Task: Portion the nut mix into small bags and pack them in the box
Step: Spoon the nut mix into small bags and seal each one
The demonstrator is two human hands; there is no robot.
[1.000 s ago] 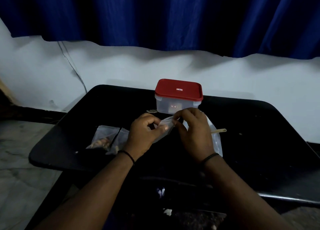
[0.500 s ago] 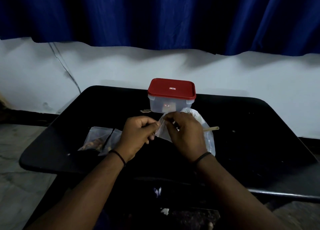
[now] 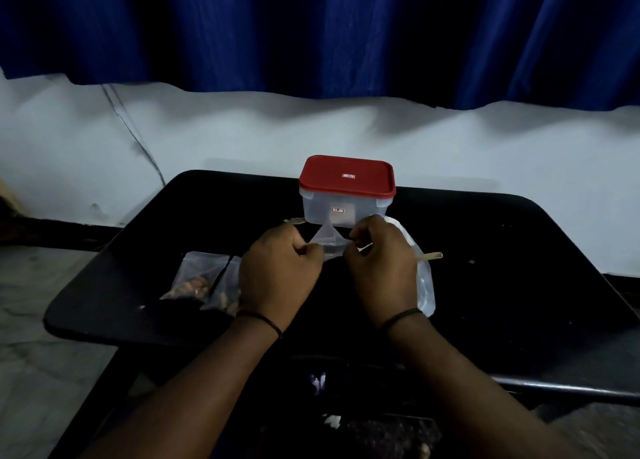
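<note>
A single head-worn wide-angle view looks forward and down from above the person's forearms, close over the glossy black counter (image 3: 502, 285). It faces a pale wall (image 3: 242, 129) hung with a dark blue curtain (image 3: 311, 25), with the counter's far edge at mid-frame and grey floor (image 3: 41, 372) at lower left.

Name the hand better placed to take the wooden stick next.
Right. The right hand lies next to the wooden stick; the left hand is farther off. Both pinch the small bag.
</note>
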